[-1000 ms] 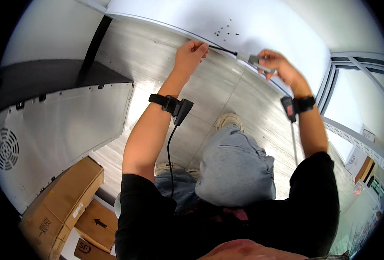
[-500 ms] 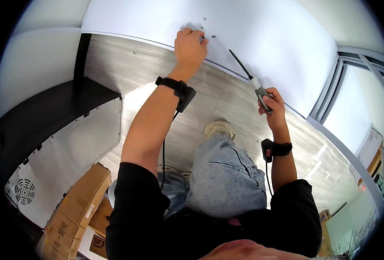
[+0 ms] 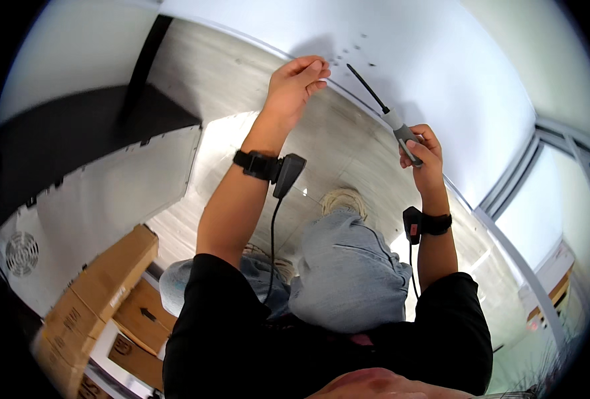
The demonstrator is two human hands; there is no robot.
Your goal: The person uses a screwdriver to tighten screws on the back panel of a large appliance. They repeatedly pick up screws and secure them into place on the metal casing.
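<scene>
My left hand (image 3: pixel 297 88) is raised at the near edge of the white tabletop (image 3: pixel 454 73). Its thumb and fingertips are pressed together; whatever they pinch is too small to make out. Just past them, several small screws (image 3: pixel 357 47) lie loose and blurred on the white surface, one darker than the others. A screwdriver (image 3: pixel 393 120) with a grey and white handle and a long black shaft is gripped in my right hand (image 3: pixel 425 159). Its tip points up and left toward the screws, and I cannot tell whether it touches the surface.
Left of me stands a black and white metal cabinet (image 3: pixel 95 173) with a round vent. Cardboard boxes (image 3: pixel 102 286) are stacked at lower left. Grey metal frame rails (image 3: pixel 508 179) run along the right. A cable hangs from each wrist-worn device. Pale wood-look floor lies below.
My left hand has drawn back from beside the screws to the tabletop's near edge, fingers closed together. The screwdriver has shifted slightly up and left, and the whole view has turned a little.
</scene>
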